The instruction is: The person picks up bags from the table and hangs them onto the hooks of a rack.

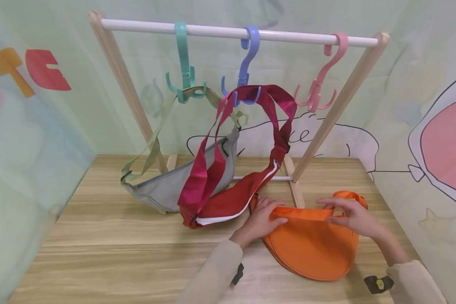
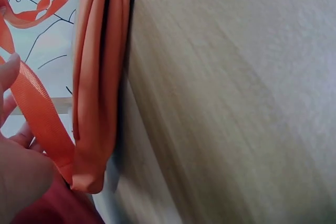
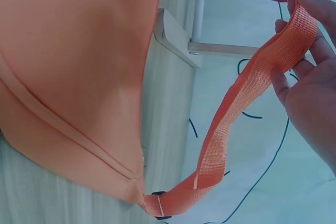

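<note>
An orange waist bag [image 1: 315, 249] lies on the table at the right, its webbing strap [image 1: 302, 213] drawn across its upper edge. My left hand [image 1: 261, 219] holds the strap near the bag's left end, thumb in front; the left wrist view shows the strap [image 2: 42, 114] running through the fingers. With its thumb and fingers my right hand [image 1: 355, 217] holds the right part. In the right wrist view, the strap [image 3: 252, 87] arches from a dark buckle [image 3: 158, 205] up into that hand.
Behind the bag stands a wooden rack with a white bar [image 1: 144, 26]. A grey waist bag [image 1: 167, 185] hangs on a green hook [image 1: 182, 55], a red one [image 1: 228, 202] on a blue hook [image 1: 247, 59]. A pink hook [image 1: 319, 80] holds no bag.
</note>
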{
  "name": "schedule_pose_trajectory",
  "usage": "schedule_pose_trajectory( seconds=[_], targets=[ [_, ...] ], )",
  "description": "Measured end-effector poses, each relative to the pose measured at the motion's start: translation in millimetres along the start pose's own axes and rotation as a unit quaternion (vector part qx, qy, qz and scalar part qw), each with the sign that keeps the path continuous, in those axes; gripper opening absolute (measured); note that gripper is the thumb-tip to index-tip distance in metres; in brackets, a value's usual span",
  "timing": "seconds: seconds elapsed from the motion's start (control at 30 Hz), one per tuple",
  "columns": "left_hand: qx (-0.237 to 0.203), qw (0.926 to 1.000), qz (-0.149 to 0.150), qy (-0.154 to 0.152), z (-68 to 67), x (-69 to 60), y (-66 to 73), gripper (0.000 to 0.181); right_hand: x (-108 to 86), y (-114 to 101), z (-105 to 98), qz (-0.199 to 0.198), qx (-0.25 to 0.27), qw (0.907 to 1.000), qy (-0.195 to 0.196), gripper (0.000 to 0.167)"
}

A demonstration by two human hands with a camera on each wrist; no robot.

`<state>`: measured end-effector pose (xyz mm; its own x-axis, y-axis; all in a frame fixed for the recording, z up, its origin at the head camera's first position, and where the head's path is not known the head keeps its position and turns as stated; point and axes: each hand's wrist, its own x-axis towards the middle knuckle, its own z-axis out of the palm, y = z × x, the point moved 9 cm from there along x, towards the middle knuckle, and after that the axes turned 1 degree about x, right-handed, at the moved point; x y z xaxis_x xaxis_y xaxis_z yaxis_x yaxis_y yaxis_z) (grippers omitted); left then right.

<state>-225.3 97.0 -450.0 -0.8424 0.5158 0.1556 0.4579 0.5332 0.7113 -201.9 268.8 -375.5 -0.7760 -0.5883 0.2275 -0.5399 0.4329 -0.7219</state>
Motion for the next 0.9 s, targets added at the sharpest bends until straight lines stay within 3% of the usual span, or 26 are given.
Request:
schedule_pose_trajectory(
  seconds=[0.27, 0.53, 0.7, 0.9],
  targets=[
    [0.023, 0.9996, 0.013, 0.01, -3.8, -1.6, 9.6, 0.04, 0.8, -13.1, -3.1, -0.035, 0.038, 0.9987, 0.001, 0.054],
    [0.056, 0.9978, 0.021, 0.028, -10.3, -3.7, 18.3, 0.037, 0.1, -17.2, -9.7, -0.015, -0.016, 0.9995, 0.022, 0.054],
    [0.057, 0.9975, 0.022, 0.035, -12.9, -3.9, 21.6, 0.038, 1.1, -25.3, -12.2, -0.045, -0.013, 0.9986, 0.025, 0.058],
    [0.044, 0.9979, 0.02, 0.044, -18.3, -3.1, 23.7, 0.043, 1.6, -25.6, -16.5, -0.026, -0.026, 0.9988, 0.031, 0.058]
  ],
)
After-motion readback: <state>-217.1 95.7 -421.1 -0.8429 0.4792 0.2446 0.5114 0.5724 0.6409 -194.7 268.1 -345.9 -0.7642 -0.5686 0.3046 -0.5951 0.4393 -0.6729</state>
